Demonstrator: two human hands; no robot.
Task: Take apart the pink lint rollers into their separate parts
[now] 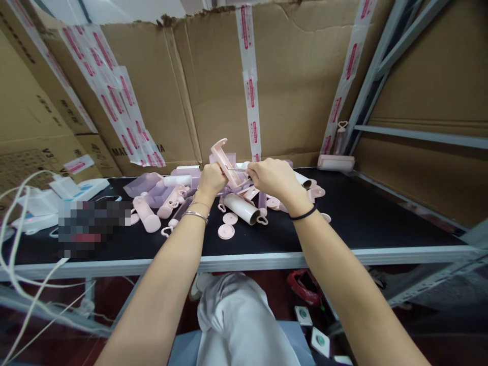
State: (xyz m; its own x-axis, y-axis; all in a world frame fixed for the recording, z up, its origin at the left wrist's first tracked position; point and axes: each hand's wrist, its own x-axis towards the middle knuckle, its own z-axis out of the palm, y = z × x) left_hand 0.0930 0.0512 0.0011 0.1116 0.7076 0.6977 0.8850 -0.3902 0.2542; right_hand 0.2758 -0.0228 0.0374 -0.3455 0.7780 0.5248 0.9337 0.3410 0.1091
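My left hand (212, 179) is closed round the lower end of a pink plastic roller handle (225, 160) that sticks up and to the left. My right hand (271, 178) is closed too, pinching a thin metal rod (239, 170) whose tip points at the handle. Both hands hover over a heap of pink parts on the black tabletop (362, 213). A white paper roll (241, 208) lies just below my hands. Two round pink caps (226, 231) lie in front of it.
Pink cylinders (146, 214) and translucent covers (143, 184) lie left of the heap. A finished pink roller in its case (336, 161) stands at the back right. Cardboard walls (297, 76) close off the back. White cables (23, 244) and a white device (82, 189) sit at left.
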